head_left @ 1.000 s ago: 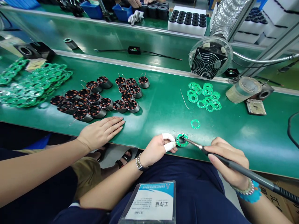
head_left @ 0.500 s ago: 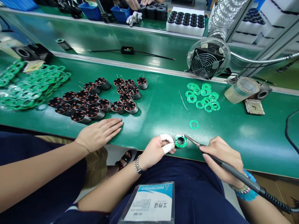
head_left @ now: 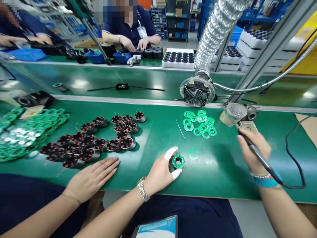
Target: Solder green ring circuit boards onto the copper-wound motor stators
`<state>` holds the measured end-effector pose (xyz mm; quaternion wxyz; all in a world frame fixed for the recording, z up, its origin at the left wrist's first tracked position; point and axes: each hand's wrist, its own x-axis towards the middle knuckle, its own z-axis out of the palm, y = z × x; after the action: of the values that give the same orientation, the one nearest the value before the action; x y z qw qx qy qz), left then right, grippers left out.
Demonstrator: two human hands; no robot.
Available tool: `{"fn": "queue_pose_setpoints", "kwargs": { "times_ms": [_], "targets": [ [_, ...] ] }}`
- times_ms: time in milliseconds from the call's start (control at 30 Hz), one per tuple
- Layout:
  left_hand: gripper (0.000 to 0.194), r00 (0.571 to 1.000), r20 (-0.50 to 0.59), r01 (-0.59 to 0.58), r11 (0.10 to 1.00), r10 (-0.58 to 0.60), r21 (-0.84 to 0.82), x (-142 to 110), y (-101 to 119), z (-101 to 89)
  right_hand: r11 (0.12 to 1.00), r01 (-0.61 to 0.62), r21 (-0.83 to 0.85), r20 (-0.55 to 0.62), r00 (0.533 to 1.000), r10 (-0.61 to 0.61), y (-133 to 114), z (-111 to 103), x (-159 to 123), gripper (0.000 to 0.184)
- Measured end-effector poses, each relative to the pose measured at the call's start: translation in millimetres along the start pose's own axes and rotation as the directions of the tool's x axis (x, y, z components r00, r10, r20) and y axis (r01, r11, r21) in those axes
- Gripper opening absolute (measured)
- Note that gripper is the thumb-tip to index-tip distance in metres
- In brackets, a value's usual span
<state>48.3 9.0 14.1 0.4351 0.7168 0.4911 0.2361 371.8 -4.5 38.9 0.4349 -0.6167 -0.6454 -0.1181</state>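
My left hand (head_left: 158,172), with white finger cots on thumb and finger, curls round a motor stator topped by a green ring circuit board (head_left: 178,162) on the bench. In my right hand (head_left: 259,148) is a soldering iron (head_left: 260,159). Its tip points up and left, close to a cloudy cup (head_left: 232,115) and a sponge tray (head_left: 248,125); whether it touches either cannot be told. One loose ring board (head_left: 193,154) lies just right of the stator. Several more ring boards (head_left: 201,127) are scattered farther back. A thin wire (head_left: 180,128) lies beside them.
Several copper-wound stators (head_left: 88,140) stand at left, behind a co-worker's flat hand (head_left: 95,175). Stacked green board panels (head_left: 37,132) lie far left. A fume fan (head_left: 196,95) hangs above the back edge. The iron's cable (head_left: 294,155) loops at right. Another person works across the bench.
My right hand has moved the soldering iron from the stator rightward and back to the cup and sponge. My left fingers now span the stator more widely. The view has tilted up.
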Motion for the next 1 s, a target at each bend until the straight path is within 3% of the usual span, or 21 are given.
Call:
{"fn": "queue_pose_setpoints", "kwargs": {
  "times_ms": [67, 167, 267, 367, 500, 567, 633, 733, 800, 900, 1000],
  "targets": [
    [0.074, 0.999, -0.053, 0.012, 0.998, -0.009, 0.058, 35, 4, -12.8, 0.987, -0.025, -0.161, -0.084, 0.996, 0.011, 29, 9, 9, 0.028],
    [0.077, 0.982, -0.189, 0.05, 0.971, -0.004, 0.235, 110, 8, -40.1, 0.982, -0.071, -0.176, -0.001, 0.997, 0.072, 48, 18, 8, 0.031],
    [0.078, 0.945, -0.325, 0.17, 0.915, -0.046, 0.365, 198, 4, -72.0, 0.987, -0.121, -0.105, 0.037, 0.991, 0.125, 39, 20, -6, 0.025],
    [0.074, 0.909, -0.397, 0.285, 0.882, -0.125, 0.375, 272, -7, -96.9, 0.994, 0.042, 0.106, 0.242, 0.968, -0.067, 18, 22, -21, 0.016],
    [0.068, 0.891, -0.415, 0.365, 0.836, -0.186, 0.41, 323, -24, -105.7, 0.939, 0.09, 0.331, 0.389, 0.894, -0.223, -9, 35, -29, 0.026],
    [0.064, 0.901, -0.389, 0.368, 0.812, -0.191, 0.453, 329, -28, -105.4, 0.925, 0.089, 0.37, 0.428, 0.867, -0.254, -20, 44, -27, 0.029],
    [0.064, 0.918, -0.353, 0.348, 0.788, -0.178, 0.508, 323, -27, -111.6, 0.907, 0.077, 0.413, 0.502, 0.812, -0.298, -31, 52, -26, 0.03],
    [0.063, 0.934, -0.32, 0.325, 0.742, -0.157, 0.587, 295, -19, -142.1, 0.883, 0.034, 0.469, 0.636, 0.681, -0.363, -47, 60, -28, 0.033],
    [0.054, 0.93, -0.326, 0.347, 0.701, -0.171, 0.623, 264, -13, -170.5, 0.88, 0.013, 0.476, 0.682, 0.626, -0.378, -56, 64, -32, 0.033],
    [0.046, 0.925, -0.267, 0.377, 0.571, -0.271, 0.729, 211, -12, -198.5, 0.878, 0.03, 0.478, 0.659, 0.648, -0.381, -63, 69, -40, 0.029],
    [0.048, 0.917, -0.188, 0.333, 0.416, -0.35, 0.846, 172, -19, -191.4, 0.874, 0.035, 0.484, 0.599, 0.715, -0.361, -63, 73, -44, 0.03]
  ]
}}
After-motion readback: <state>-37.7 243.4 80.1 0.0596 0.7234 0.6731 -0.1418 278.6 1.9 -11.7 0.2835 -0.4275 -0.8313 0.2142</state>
